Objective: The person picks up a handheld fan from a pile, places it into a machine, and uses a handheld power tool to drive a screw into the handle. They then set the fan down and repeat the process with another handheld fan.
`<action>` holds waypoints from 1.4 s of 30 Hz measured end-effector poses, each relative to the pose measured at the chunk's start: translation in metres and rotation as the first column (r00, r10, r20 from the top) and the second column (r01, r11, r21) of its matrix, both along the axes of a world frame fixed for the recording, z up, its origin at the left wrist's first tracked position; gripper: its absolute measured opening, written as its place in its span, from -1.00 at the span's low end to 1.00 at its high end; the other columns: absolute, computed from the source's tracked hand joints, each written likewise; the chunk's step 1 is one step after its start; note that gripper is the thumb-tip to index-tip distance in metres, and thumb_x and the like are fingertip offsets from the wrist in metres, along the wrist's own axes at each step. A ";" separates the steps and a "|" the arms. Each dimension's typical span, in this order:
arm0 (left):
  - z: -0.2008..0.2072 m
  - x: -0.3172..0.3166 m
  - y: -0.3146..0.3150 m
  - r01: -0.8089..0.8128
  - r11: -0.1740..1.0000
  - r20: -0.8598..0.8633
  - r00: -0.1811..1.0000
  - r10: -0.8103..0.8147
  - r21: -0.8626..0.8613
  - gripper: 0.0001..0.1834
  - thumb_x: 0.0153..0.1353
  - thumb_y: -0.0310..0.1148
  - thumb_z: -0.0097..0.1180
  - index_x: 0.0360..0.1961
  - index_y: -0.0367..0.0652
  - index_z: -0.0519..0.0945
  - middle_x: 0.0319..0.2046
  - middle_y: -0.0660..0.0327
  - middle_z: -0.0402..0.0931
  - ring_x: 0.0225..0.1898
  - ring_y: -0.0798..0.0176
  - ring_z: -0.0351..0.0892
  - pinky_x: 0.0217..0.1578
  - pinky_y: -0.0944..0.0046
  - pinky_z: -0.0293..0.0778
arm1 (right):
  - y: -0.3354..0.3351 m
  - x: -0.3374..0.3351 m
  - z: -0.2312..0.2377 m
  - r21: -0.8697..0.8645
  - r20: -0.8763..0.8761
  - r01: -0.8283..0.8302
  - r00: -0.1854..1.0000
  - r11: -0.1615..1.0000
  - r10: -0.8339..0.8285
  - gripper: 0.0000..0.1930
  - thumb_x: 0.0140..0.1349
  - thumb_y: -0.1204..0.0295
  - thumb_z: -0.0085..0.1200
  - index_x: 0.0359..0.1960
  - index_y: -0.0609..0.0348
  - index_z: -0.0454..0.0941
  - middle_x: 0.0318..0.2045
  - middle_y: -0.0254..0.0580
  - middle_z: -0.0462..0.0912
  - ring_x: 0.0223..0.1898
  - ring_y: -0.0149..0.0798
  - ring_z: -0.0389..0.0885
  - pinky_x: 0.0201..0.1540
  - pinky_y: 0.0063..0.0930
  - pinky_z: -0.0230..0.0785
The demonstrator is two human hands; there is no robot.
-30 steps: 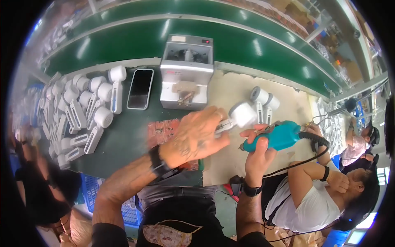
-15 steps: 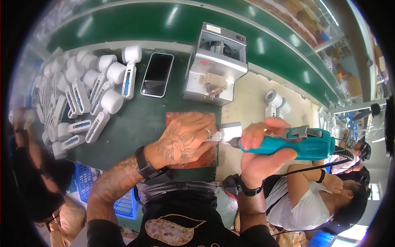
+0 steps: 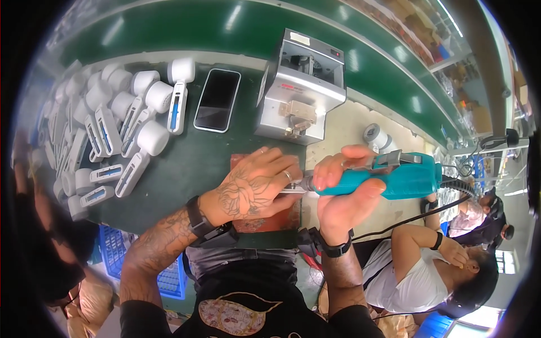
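Teal driver (image 3: 414, 174) pointed at white piece (image 3: 294, 190) by red mat (image 3: 270, 222)

Over the red mat, the left hand (image 3: 248, 190) had its fingers closed on the white piece, mostly hidden at the mat's right edge. Just right of the mat, the right hand (image 3: 345, 209) gripped the teal driver. What showed of the piece seemed to run sideways, roughly in line with the driver; the left hand was nearer it. I couldn't tell whether the tip touched. Beyond the mat lay a phone (image 3: 217, 100) and a metal machine (image 3: 297, 97).
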State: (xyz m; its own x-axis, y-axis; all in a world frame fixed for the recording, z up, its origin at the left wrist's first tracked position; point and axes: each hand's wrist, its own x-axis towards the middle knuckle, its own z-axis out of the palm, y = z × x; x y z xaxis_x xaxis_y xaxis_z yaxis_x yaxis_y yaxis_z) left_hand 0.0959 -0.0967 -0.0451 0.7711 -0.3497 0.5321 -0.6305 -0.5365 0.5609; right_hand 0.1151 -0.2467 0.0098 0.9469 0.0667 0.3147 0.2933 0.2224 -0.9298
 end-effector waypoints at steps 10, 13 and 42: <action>-0.002 0.002 0.003 0.059 0.998 -0.025 0.998 -0.059 0.018 -0.68 -0.02 -0.33 0.39 -0.38 -0.16 0.45 -0.24 0.13 0.41 -0.19 0.01 0.47 -0.14 0.07 0.41 | -0.003 0.002 -0.007 -0.009 0.055 -0.041 0.998 0.999 0.042 -0.12 0.15 -0.41 -0.04 -0.03 0.33 0.39 -0.68 -0.31 0.36 -0.67 -0.36 0.34 -0.58 -0.45 0.24; -0.003 0.004 0.004 0.099 0.994 -0.042 0.994 -0.101 -0.035 -0.69 0.02 -0.34 0.34 -0.34 -0.21 0.44 -0.26 0.10 0.35 -0.19 0.00 0.43 -0.18 0.08 0.39 | -0.004 0.003 -0.007 -0.019 0.068 -0.064 0.995 0.998 0.066 -0.11 0.14 -0.41 -0.03 -0.03 0.35 0.39 -0.68 -0.30 0.36 -0.68 -0.36 0.34 -0.59 -0.44 0.24; -0.009 0.006 0.017 0.022 0.998 -0.079 0.997 -0.017 0.056 -0.53 0.09 -0.12 0.31 -0.09 -0.22 0.53 -0.20 0.10 0.44 -0.13 0.01 0.43 -0.06 0.08 0.41 | 0.035 0.084 -0.008 -0.102 0.224 -0.038 0.973 0.994 0.060 -0.55 0.44 0.05 -0.05 -0.16 0.31 0.42 -0.55 -0.23 0.48 -0.51 -0.32 0.50 -0.44 -0.47 0.36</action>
State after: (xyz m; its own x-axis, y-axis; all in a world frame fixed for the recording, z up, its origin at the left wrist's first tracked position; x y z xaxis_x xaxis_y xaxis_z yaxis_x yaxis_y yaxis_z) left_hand 0.1021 -0.0795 -0.0545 0.8025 -0.3928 0.4491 -0.5962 -0.5569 0.5783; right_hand 0.1992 -0.2122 0.0016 0.8466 0.1517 0.5101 0.4895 0.1546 -0.8582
